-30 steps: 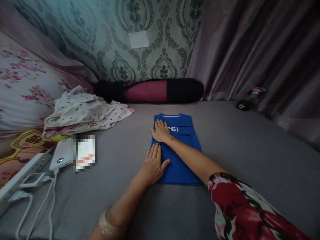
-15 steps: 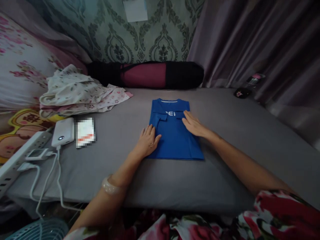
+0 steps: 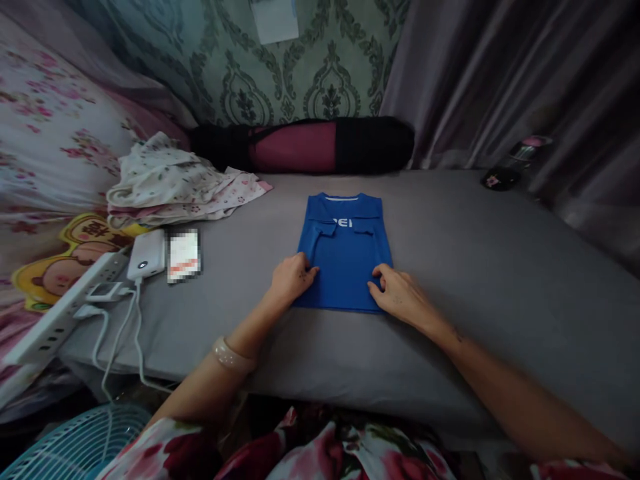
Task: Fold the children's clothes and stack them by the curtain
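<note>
A blue T-shirt (image 3: 345,263) lies face up with its sides and sleeves folded inward over the chest. White lettering shows between the sleeves, and the neckline points away from me. My left hand (image 3: 294,277) is at the shirt's left edge, fingers curled and thumb lying on the cloth. At the right edge, my right hand (image 3: 397,290) has its fingers bent round the border, the thumb and forefinger on the fabric. The fingertips are partly hidden.
The shirt rests on a grey sheet (image 3: 240,267). To the left are a power bank (image 3: 146,255), a power strip (image 3: 65,307), cables and a pile of patterned cloth (image 3: 165,180). A black and maroon roll (image 3: 300,147) lies along the wall. A fan (image 3: 75,443) stands below.
My right hand has come down from the chest to the lower right edge, its fingers now bent. My left hand's fingers have curled at the left edge. The view has shifted slightly.
</note>
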A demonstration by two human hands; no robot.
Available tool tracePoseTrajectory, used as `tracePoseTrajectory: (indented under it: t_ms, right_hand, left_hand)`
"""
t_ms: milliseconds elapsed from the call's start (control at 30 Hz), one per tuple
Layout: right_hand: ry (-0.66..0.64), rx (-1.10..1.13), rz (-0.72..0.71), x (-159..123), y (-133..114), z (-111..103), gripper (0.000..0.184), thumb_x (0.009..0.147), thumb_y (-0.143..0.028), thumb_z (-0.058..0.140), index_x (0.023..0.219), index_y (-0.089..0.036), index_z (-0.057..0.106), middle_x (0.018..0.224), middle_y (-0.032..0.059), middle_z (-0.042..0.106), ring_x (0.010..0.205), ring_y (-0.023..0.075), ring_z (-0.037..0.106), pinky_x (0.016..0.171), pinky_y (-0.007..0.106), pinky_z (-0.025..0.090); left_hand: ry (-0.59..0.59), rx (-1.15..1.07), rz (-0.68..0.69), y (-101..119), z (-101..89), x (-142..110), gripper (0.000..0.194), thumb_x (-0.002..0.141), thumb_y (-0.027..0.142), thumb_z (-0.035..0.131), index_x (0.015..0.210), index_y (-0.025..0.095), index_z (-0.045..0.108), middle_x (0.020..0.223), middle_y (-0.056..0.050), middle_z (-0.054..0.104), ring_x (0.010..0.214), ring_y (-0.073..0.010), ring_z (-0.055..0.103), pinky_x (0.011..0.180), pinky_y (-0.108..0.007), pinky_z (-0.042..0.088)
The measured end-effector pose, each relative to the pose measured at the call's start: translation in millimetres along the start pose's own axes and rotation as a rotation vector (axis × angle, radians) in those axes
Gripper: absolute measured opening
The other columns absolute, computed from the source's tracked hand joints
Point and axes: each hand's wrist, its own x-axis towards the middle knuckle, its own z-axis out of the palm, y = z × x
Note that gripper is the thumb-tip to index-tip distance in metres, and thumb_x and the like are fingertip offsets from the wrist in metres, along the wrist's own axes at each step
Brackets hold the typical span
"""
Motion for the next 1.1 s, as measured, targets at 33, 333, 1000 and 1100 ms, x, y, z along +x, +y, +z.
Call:
tracePoseTrajectory:
  t_ms: [33,333,1000,1100]
  right_hand:
    - [0.006,-0.011,0.002,0.6,0.7,1.2,0.019,0.083,-0.032,0.053,0.1,-0.026,0.059,0.078,0.0031,0.066,0.063,0.018,0.061,0.054,0.029,0.037]
    - [0.004,0.021,0.02,1.1,-0.5,-3.7,0.031,0.081,-0.019,0.046,0.109,-0.022,0.06,0.077,0.0043,0.068,0.069,0.0191,0.063,0.06,0.029,0.04]
    - [0.131,-0.132,-0.151,5.4,5.9,-0.8,0.057,0.097,-0.041,0.027,0.143,-0.008,0.037,0.149,0.0162,0.035,0.139,0.0278,0.029,0.113,0.047,0.024]
    - [0.013,-0.184,-0.179,5.6,11.9,11.1,0.065,0.097,-0.048,0.021,0.148,-0.008,0.026,0.154,0.0146,0.025,0.143,0.026,0.017,0.116,0.049,0.016]
  left_hand:
    - [-0.008,-0.004,-0.011,0.1,-1.0,1.7,0.023,0.086,0.038,0.054,0.093,0.018,0.062,0.088,-0.008,0.068,0.087,-0.0224,0.064,0.072,-0.03,0.048]
    - [-0.037,0.07,-0.033,0.3,-1.6,15.3,0.02,0.08,0.026,0.052,0.088,0.017,0.068,0.089,-0.011,0.07,0.089,-0.0238,0.065,0.072,-0.03,0.048]
    - [0.171,0.112,0.436,-20.4,26.4,22.9,0.059,0.096,0.048,0.027,0.138,0.009,0.04,0.146,-0.018,0.038,0.137,-0.0294,0.031,0.111,-0.046,0.028]
    - [0.068,0.155,0.421,-20.5,37.4,23.5,0.072,0.095,0.056,0.017,0.145,0.005,0.028,0.153,-0.019,0.025,0.143,-0.0295,0.018,0.115,-0.048,0.02]
